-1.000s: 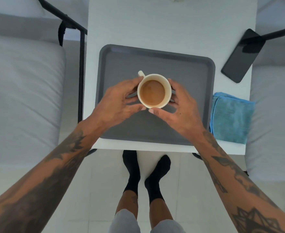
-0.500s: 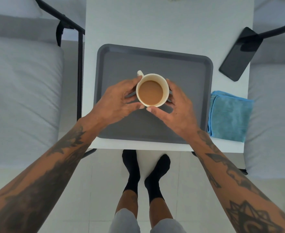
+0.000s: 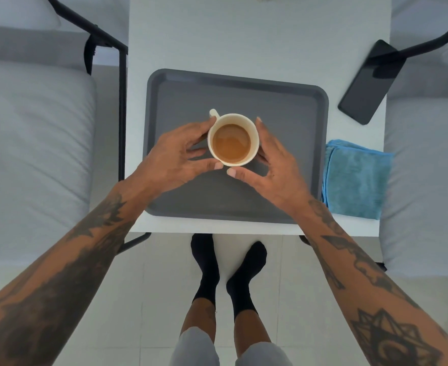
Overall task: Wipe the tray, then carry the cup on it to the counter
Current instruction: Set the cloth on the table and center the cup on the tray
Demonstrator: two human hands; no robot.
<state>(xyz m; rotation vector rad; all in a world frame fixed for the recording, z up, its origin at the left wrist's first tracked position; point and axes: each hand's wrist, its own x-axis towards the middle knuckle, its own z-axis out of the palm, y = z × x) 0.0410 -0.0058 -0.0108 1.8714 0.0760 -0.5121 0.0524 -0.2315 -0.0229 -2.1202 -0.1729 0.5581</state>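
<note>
A white cup of brown coffee stands in the middle of the grey tray, its handle pointing to the far left. My left hand wraps the cup's left side and my right hand wraps its right side, thumbs nearly meeting at the near rim. The tray lies on a white table near its front edge. I cannot tell whether the cup's base touches the tray.
A folded blue cloth lies on the table just right of the tray. A black phone rests at the table's right edge. Grey cushioned seats with black frames flank the table. My socked feet stand on the tiled floor below.
Both hands have stayed around the cup. The whole scene has slid slightly left and up in view as my head shifted; the cup holds its place on the tray.
</note>
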